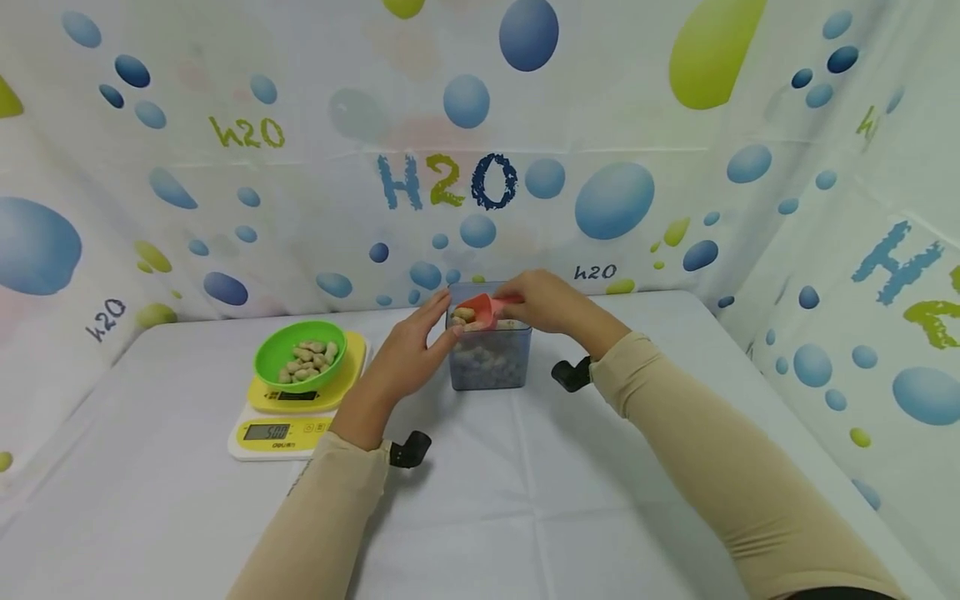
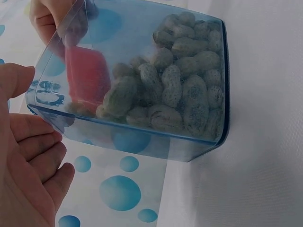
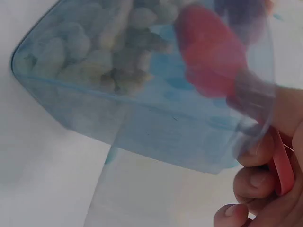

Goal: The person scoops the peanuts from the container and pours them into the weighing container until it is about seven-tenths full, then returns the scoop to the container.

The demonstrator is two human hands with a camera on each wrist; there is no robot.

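A clear bluish plastic container (image 1: 489, 367) stands at the far middle of the table, partly filled with unshelled peanuts (image 2: 194, 94). My right hand (image 1: 546, 307) grips the handle of a pink scoop (image 1: 486, 313), its bowl inside the container's upper part and holding some peanuts. In the right wrist view, the handle (image 3: 283, 172) passes between fingers and palm. My left hand (image 1: 405, 357) is at the container's left rim, thumb and fingers extended. From the left wrist, the fingers (image 2: 40, 146) lie loosely bent by the outer wall, with the index fingertip at the rim.
To the left, a yellow and white kitchen scale (image 1: 322, 425) carries a green bowl (image 1: 270, 358) of peanuts; its display (image 1: 267, 432) seems to read 500. A white cloth covers the table (image 1: 480, 517). Behind hangs a curtain (image 1: 315, 217) printed with blue and green drops.
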